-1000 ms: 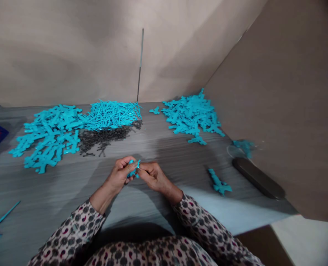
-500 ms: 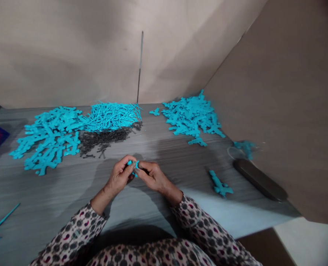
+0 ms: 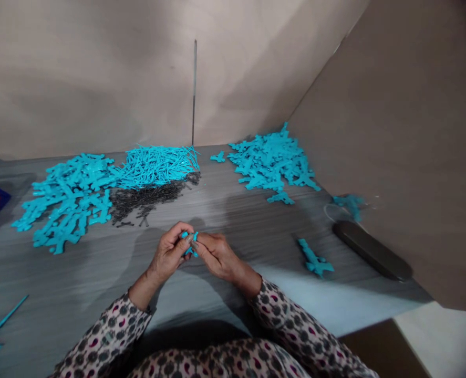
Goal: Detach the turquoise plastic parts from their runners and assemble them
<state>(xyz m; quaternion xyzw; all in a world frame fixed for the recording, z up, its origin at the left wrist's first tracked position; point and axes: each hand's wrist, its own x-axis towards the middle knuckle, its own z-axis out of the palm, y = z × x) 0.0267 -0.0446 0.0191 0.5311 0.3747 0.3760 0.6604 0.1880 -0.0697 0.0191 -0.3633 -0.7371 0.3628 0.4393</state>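
A small turquoise plastic piece [image 3: 195, 237] is pinched between my two hands over the middle of the table. My left hand [image 3: 172, 251] has its fingers closed round the piece's left part. From the other side, the thumb and fingers of my right hand [image 3: 217, 254] grip it too. The fingertips cover most of the piece, so its full shape is hidden. Beyond my hands lie a heap of thin turquoise sticks [image 3: 157, 164] and a bed of small dark pins [image 3: 148, 197].
Flat turquoise branched pieces [image 3: 69, 194] are heaped at the left. Another turquoise pile [image 3: 272, 160] stands at the back right. A single turquoise piece [image 3: 314, 260] and a dark elongated case [image 3: 370, 249] lie at the right. Panels [image 3: 406, 157] border the table.
Both hands stay together on the turquoise piece, with slight shifts of the fingers and a small turn of the piece. The whole view has tilted a little.
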